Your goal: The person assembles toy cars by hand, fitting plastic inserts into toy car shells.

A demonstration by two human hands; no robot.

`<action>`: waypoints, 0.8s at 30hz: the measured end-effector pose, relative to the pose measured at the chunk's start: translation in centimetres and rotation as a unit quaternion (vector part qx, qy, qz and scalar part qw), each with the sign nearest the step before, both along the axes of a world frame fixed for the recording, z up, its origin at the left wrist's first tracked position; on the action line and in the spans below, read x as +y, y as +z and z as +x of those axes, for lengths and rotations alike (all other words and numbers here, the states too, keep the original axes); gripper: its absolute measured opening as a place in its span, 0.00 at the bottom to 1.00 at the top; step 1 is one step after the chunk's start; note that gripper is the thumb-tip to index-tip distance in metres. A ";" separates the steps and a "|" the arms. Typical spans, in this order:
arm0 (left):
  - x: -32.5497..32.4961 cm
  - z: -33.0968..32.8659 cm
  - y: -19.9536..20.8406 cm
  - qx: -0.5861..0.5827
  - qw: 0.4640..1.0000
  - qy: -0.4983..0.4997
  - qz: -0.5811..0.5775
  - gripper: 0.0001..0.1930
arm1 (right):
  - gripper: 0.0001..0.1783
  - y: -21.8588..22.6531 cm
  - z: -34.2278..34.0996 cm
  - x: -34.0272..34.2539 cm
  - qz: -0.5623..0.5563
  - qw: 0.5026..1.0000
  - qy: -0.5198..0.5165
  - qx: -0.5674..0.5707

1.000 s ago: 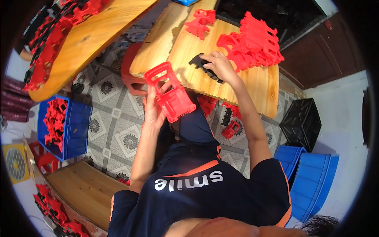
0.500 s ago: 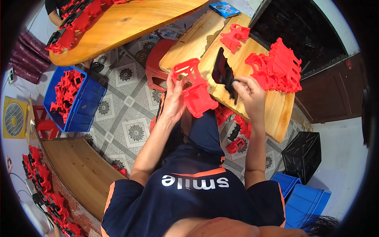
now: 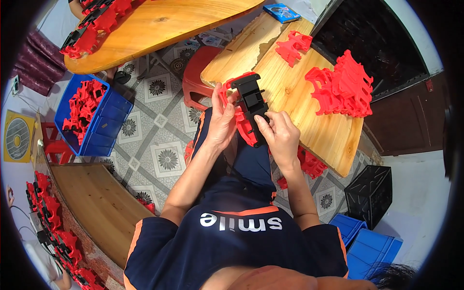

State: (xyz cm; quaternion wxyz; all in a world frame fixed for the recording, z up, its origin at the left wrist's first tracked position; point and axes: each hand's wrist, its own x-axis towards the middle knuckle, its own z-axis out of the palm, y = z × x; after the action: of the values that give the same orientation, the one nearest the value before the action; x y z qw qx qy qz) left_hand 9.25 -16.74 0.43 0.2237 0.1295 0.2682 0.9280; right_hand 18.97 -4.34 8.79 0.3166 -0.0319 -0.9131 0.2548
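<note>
The left hand point(image 3: 221, 123) closes its grip around a red moulded plastic part point(image 3: 243, 126), and the right hand point(image 3: 281, 137) presses a black flat plastic piece point(image 3: 252, 99) against this part with its fingers closed on it. Both pieces are held together above the lap, at the near edge of the pale wooden counter point(image 3: 290, 96). A heap of red plastic parts point(image 3: 342, 87) lies far right on this counter, and a blue plastic crate point(image 3: 104, 121) stands on the tiled floor point(image 3: 159, 130) at left.

My left hand point(image 3: 221, 122) covers most of the red plastic part point(image 3: 243, 126), with the black part point(image 3: 252, 102) over the rest of it; how the two fit together can't be told. Right hand point(image 3: 280, 137) hides the black part's lower end. My legs hide the red stool point(image 3: 199, 77) partly. Red pieces on the far worktop point(image 3: 159, 24) are cut by the rim. Blue crate point(image 3: 372, 246) at lower right is darkened at the edge.
</note>
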 end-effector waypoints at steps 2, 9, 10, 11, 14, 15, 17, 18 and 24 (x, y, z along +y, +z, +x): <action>-0.1 0.1 0.0 -0.003 1.000 0.004 -0.007 0.46 | 0.14 0.0 0.1 -0.2 0.009 1.000 0.002 0.003; -0.2 0.6 1.6 0.009 0.999 -0.031 0.022 0.50 | 0.14 -0.5 0.2 -0.5 0.027 1.000 -0.006 0.007; -0.3 0.5 1.5 0.026 0.998 -0.042 0.043 0.52 | 0.14 -0.5 0.1 -0.4 0.035 0.999 0.011 0.002; -0.5 0.2 1.4 0.026 0.998 -0.041 0.042 0.52 | 0.15 -0.5 0.0 -0.3 0.042 0.999 0.029 -0.002; -0.3 -0.1 2.3 0.027 0.994 0.009 -0.107 0.53 | 0.17 0.8 -0.8 0.8 -0.065 0.996 0.029 -0.061; -0.1 -0.1 2.5 0.031 0.994 0.006 -0.106 0.53 | 0.17 0.9 -1.7 1.3 -0.064 0.996 0.025 -0.058; -0.1 0.1 2.7 0.036 0.994 -0.022 -0.100 0.49 | 0.20 -0.1 -4.2 1.9 -0.183 0.981 0.033 0.049; 0.2 1.2 4.0 0.037 0.994 -0.016 -0.106 0.44 | 0.19 -0.8 -5.3 1.7 -0.337 0.935 0.109 0.008; 0.5 -0.2 2.7 0.112 0.965 0.142 -0.190 0.37 | 0.31 -1.4 -5.9 3.4 -0.222 0.961 0.164 -0.024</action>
State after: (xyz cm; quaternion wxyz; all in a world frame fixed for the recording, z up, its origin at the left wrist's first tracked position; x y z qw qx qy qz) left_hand 9.09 -16.22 3.17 0.0790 0.1479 0.4789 0.8617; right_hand 13.05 -0.98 7.42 0.2334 0.0431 -0.8335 0.4989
